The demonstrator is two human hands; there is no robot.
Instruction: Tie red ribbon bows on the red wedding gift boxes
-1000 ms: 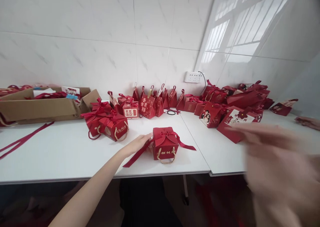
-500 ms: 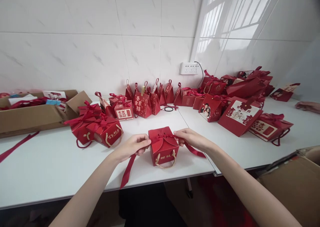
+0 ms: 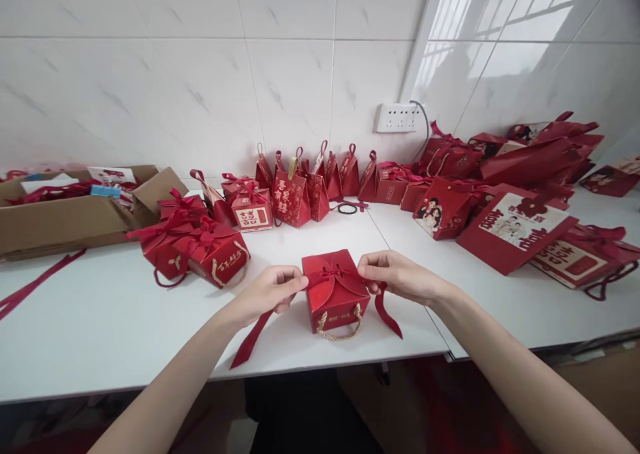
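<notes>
A red gift box (image 3: 336, 291) with folded petal flaps and a gold rope handle (image 3: 341, 334) stands upright near the front edge of the table. Across its top runs a dark red ribbon (image 3: 250, 344), crossed at the middle of the flaps. My left hand (image 3: 275, 289) pinches the ribbon at the box's left side, and one tail hangs down onto the table. On the other side, my right hand (image 3: 393, 275) is closed on the ribbon's other end, its tail dropping to the right of the box.
Finished-looking red boxes with bows (image 3: 220, 257) sit to the left, beside an open cardboard box (image 3: 60, 224). Several pointed red boxes (image 3: 290, 197) line the wall below a white power strip (image 3: 397, 118). More red boxes (image 3: 517, 224) are piled at the right on the white table (image 3: 165, 334).
The view has shifted right and down a little. My right hand has moved its hold along the ribbon, and the right tail now hangs more steeply. The left hand keeps its pinch.
</notes>
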